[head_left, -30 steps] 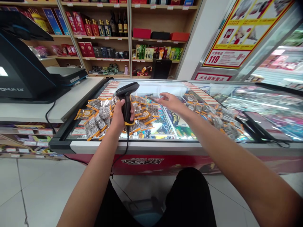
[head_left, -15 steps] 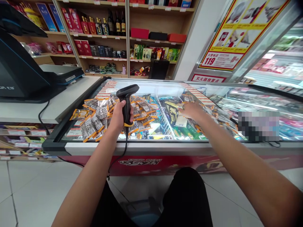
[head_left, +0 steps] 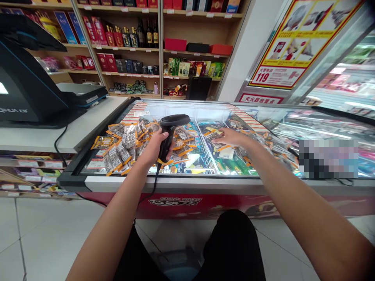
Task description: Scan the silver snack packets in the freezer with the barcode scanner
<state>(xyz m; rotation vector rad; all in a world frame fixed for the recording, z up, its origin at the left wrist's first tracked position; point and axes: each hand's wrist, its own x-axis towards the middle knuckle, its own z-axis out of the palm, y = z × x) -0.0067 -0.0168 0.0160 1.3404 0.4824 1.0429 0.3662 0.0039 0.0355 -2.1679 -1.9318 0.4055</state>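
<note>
My left hand [head_left: 156,146] is wrapped round the grip of a black barcode scanner [head_left: 172,124], held upright above the glass top of a chest freezer [head_left: 117,182]. Its head points to the right and a cable hangs from its base. Beneath and beside it lies a heap of clear snack packets with orange edges [head_left: 118,154]. Over the freezer's middle, my right hand [head_left: 233,137] pinches one such snack packet [head_left: 217,139], partly covered by the fingers. More of these packets [head_left: 263,142] lie on the glass behind and right of that hand.
A counter [head_left: 102,117] with a black checkout machine [head_left: 32,86] stands at the left. Shelves with bottles and boxes [head_left: 129,64] rise behind the freezer. A blurred-out object [head_left: 328,158] lies on the freezer's right side. Under the glass are wire dividers [head_left: 205,144].
My right hand has picked up a snack packet and moved slightly left with it. My left hand has brought the scanner a little right and down, its head turned more toward the packet.
</note>
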